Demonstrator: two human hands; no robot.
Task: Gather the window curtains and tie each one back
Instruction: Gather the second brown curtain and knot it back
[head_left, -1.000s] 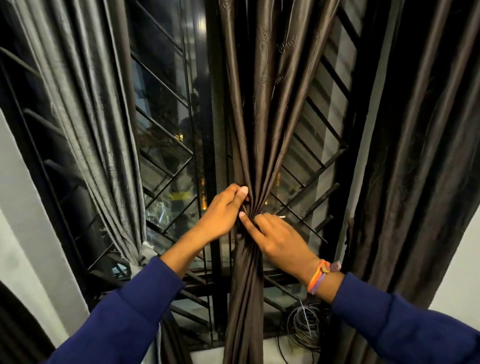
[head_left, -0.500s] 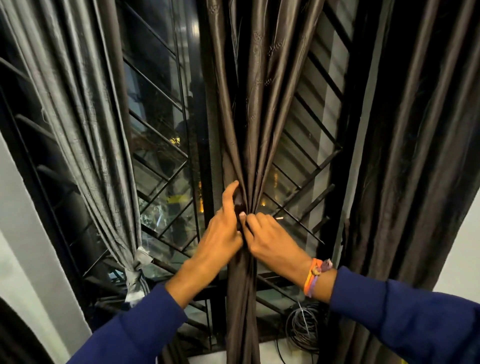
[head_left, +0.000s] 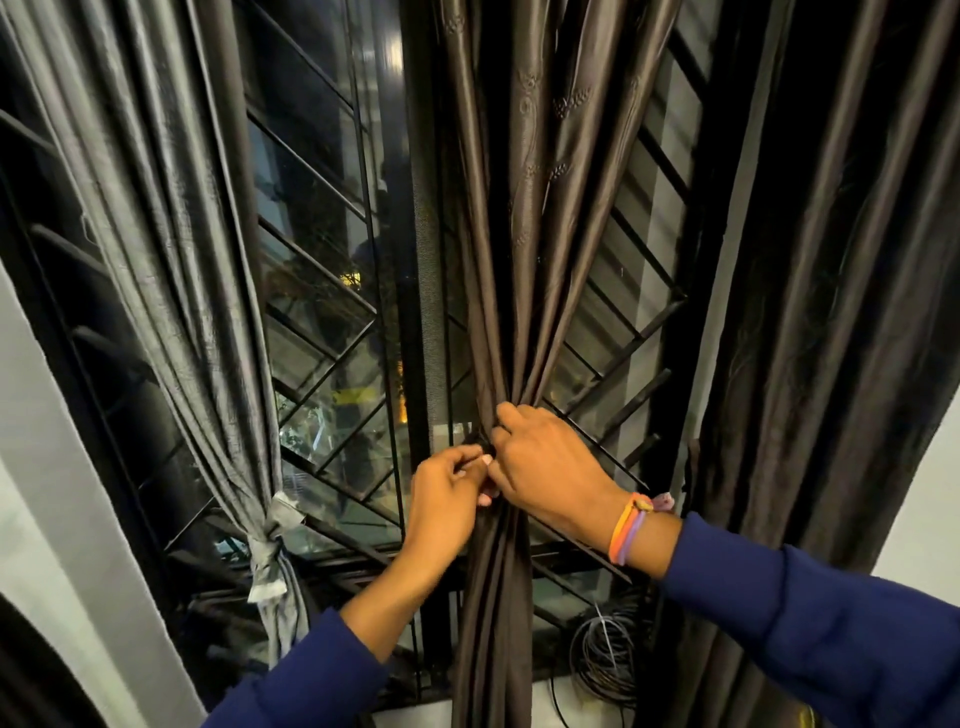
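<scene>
A dark brown curtain (head_left: 524, 249) hangs in the middle of the window, gathered into a narrow bunch at waist height. My right hand (head_left: 545, 467) wraps its fingers round the gathered bunch from the right. My left hand (head_left: 447, 499) pinches the fabric at the same spot from the left, fingers curled; what lies between its fingertips is hidden. A grey curtain (head_left: 171, 249) on the left is bunched and bound low down by a knotted grey tie (head_left: 267, 540). A third dark curtain (head_left: 831, 312) hangs loose on the right.
Behind the curtains is a window with a black diagonal metal grille (head_left: 332, 332) and dark glass. A coil of black cable (head_left: 605, 660) lies on the sill at the lower right. White wall (head_left: 47, 467) flanks the window on the left.
My left hand has dropped lower and curled its fingers at the bunch. My right hand has moved up over the gathered fabric and closed round it.
</scene>
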